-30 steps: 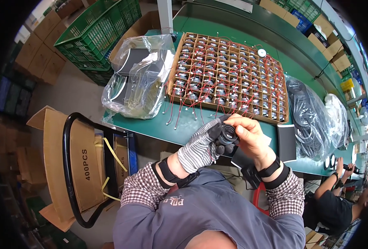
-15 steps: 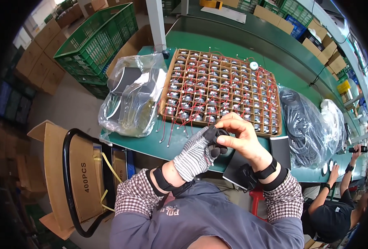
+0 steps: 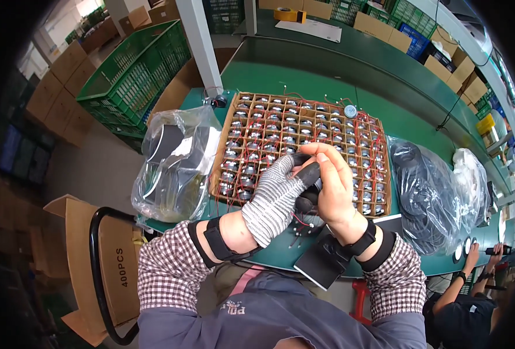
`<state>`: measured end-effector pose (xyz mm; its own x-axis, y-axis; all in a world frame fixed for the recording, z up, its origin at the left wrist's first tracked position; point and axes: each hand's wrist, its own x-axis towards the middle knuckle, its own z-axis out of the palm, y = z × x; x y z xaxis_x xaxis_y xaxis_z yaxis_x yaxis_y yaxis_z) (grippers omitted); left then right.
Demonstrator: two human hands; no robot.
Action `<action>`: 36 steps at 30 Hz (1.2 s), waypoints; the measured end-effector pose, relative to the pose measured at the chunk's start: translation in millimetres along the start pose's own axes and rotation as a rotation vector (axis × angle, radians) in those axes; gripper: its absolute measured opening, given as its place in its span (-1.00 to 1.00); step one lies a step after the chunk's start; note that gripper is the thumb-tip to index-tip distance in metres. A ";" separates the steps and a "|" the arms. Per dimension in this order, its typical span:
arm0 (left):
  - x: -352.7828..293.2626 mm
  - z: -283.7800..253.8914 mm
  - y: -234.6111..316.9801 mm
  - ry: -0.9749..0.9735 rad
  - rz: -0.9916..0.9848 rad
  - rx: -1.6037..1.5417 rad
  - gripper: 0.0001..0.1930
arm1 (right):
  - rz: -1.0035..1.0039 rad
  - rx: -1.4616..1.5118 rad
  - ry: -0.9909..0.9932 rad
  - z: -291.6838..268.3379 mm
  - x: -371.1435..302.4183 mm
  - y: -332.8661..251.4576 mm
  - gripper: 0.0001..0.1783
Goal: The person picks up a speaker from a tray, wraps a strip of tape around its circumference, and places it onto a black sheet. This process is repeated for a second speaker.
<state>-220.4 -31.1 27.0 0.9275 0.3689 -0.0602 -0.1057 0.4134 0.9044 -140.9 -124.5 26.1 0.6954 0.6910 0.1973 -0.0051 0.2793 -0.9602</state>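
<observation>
My left hand (image 3: 274, 195), in a striped grey-and-white glove with black fingertips, is closed around a small black round part (image 3: 312, 193), mostly hidden by the fingers. Thin red wires with white ends (image 3: 304, 224) hang just below it. My bare right hand (image 3: 335, 192) meets the left over the part, thumb and forefinger pinched against the gloved fingertips; what they grip there is hidden. Just beyond both hands lies a shallow cardboard box (image 3: 213, 185) divided into many cells, filled with small round speaker-like parts trailing red wires.
Clear plastic bags lie either side of the box: one with black-and-white pieces (image 3: 179, 168), one with black rings (image 3: 423, 192). A black flat piece (image 3: 321, 263) rests at the green table's near edge. A round part (image 3: 350, 111) sits atop the dividers. Another person (image 3: 464, 314) works at right.
Both hands have drawn closer together, and the right fingers have turned upward to pinch at the gloved fingertips. The view has shifted, so the box appears lower.
</observation>
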 end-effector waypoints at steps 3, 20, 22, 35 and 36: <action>20.6 -2.1 -3.1 0.007 -0.191 -0.044 -0.67 | 0.111 -0.053 -0.120 -24.6 21.9 3.5 -0.70; 152.7 -2.7 46.3 0.216 0.071 0.293 -0.68 | -0.095 -1.254 -0.138 -75.3 160.6 45.1 -0.76; 157.0 -7.8 44.7 0.258 0.043 0.363 -0.69 | -0.156 -1.336 -0.150 -65.4 166.1 49.1 -0.76; 200.3 -36.7 21.1 0.198 0.194 1.054 -0.66 | -0.308 -1.594 -0.592 -12.7 124.7 48.4 -0.84; 201.8 -37.6 17.9 0.200 0.195 1.049 -0.66 | -0.273 -1.596 -0.636 -14.4 122.0 44.4 -0.83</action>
<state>-48.6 82.1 15.2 0.8428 0.5193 0.1413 0.2024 -0.5492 0.8108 -46.0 -37.4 4.7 0.1856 0.9819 0.0376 0.9819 -0.1838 -0.0460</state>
